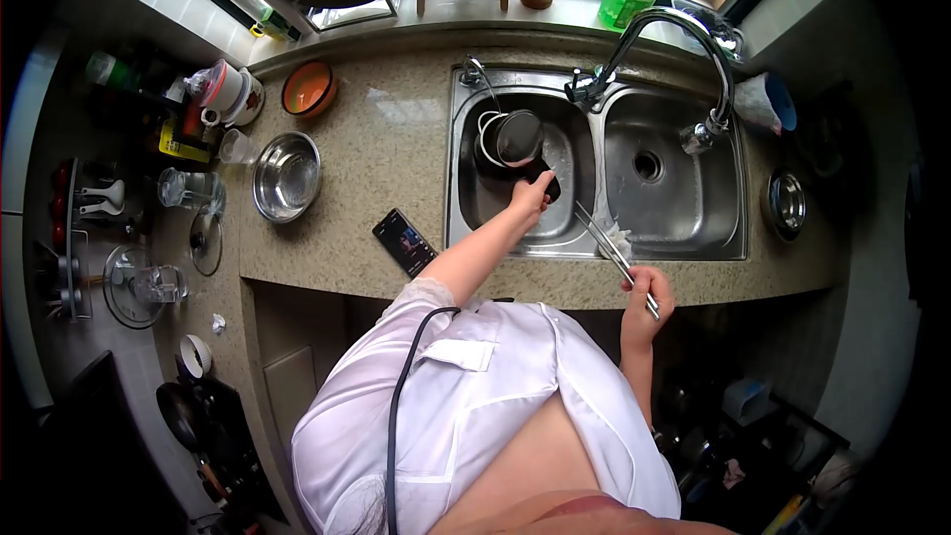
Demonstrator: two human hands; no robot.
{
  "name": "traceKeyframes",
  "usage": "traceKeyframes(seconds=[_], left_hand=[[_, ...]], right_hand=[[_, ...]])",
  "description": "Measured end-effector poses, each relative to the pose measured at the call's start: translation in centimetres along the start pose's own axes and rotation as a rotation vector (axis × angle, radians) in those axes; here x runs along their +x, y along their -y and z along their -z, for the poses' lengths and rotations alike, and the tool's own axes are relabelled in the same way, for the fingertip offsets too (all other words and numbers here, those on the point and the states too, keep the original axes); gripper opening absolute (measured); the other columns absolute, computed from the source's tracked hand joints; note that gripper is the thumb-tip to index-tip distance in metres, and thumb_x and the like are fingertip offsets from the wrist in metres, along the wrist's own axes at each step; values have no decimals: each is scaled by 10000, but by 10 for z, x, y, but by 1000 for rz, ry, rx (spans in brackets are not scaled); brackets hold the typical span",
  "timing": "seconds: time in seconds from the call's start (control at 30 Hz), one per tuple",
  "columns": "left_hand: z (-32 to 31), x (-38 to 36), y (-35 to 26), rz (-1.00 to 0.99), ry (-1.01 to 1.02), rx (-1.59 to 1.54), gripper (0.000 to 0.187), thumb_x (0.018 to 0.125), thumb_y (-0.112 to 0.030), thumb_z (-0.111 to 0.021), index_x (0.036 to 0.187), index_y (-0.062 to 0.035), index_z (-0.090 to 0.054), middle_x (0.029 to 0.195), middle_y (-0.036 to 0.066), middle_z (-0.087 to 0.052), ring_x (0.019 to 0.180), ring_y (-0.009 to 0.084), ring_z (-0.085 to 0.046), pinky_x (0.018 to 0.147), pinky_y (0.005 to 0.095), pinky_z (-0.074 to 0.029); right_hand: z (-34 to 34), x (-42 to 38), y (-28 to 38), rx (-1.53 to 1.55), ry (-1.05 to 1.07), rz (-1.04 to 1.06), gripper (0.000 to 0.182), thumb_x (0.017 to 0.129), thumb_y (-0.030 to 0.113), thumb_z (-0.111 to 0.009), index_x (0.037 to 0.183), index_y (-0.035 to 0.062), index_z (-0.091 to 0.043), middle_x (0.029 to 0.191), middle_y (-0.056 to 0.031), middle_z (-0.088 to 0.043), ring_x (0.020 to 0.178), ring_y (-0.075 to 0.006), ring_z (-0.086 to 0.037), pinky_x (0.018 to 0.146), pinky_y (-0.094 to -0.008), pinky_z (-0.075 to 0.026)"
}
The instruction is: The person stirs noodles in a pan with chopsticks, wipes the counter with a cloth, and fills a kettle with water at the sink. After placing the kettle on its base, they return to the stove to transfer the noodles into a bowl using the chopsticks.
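Note:
My left hand (532, 195) reaches into the left basin, its fingers closed round the black handle of a small dark pot (520, 139). Beside the pot, a white curved rim shows on its left; what it belongs to is partly hidden. In front of the sink's edge, my right hand (647, 294) grips a pair of metal chopsticks (606, 241), whose tips point up and left toward the divider. A crumpled whitish cloth or scrap (619, 240) lies at the sink's front edge, just behind the chopsticks.
The double steel sink (745, 208) has an arched faucet (718, 50) over its right basin. Left of it on the counter are a phone (404, 242), a steel bowl (287, 176) and an orange bowl (309, 89). Another steel bowl (786, 203) stands at the right.

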State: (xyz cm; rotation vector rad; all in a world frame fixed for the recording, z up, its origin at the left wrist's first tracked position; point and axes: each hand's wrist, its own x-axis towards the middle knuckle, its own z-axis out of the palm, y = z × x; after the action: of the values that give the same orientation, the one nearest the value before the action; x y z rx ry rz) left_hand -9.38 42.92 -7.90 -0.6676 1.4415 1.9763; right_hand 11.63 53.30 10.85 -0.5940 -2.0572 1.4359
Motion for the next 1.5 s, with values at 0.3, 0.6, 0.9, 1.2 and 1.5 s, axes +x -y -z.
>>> traceKeyframes(seconds=[0.3, 0.6, 0.9, 1.2, 1.5], left_hand=[[-11, 22, 8, 15, -161, 345, 647, 679, -344, -717, 1068, 143, -543, 1196, 250, -538, 1082, 309, -550, 876, 371, -438], [-23, 37, 9, -8, -240, 349, 641, 675, -367, -694, 1040, 143, -563, 1149, 264, -575, 1093, 331, -563, 893, 376, -434], [-19, 15, -7, 80, -122, 251, 452, 707, -353, -728, 836, 33, -532, 854, 146, -572, 632, 169, -540, 466, 319, -395], [-1, 7, -14, 87, -17, 208, 456, 755, -350, -761, 926, -2, -521, 823, 83, -556, 620, 142, -527, 443, 262, -394], [11, -1, -21, 221, 68, 296, 384, 777, -300, -733, 983, -28, -557, 918, 106, -586, 679, 171, -572, 519, 285, -457]], right_hand=[[-1, 14, -7, 46, 45, 8, 147, 902, 43, -523, 809, -36, -604, 740, -70, -593, 598, -122, -578, 551, -234, -462], [3, 16, -6, 25, 24, -40, 155, 909, 44, -517, 815, -46, -601, 751, -63, -592, 613, -112, -581, 565, -228, -483], [0, 19, -8, 39, 57, 2, 172, 915, 57, -514, 795, -39, -591, 734, -60, -584, 596, -108, -562, 551, -230, -455], [-1, 22, -3, 86, 94, 19, 150, 907, 37, -519, 801, -36, -595, 751, -61, -585, 604, -105, -556, 555, -227, -452], [5, 21, -5, 138, 162, 51, 147, 907, 36, -526, 797, -37, -591, 747, -63, -578, 613, -106, -558, 558, -226, -454]])
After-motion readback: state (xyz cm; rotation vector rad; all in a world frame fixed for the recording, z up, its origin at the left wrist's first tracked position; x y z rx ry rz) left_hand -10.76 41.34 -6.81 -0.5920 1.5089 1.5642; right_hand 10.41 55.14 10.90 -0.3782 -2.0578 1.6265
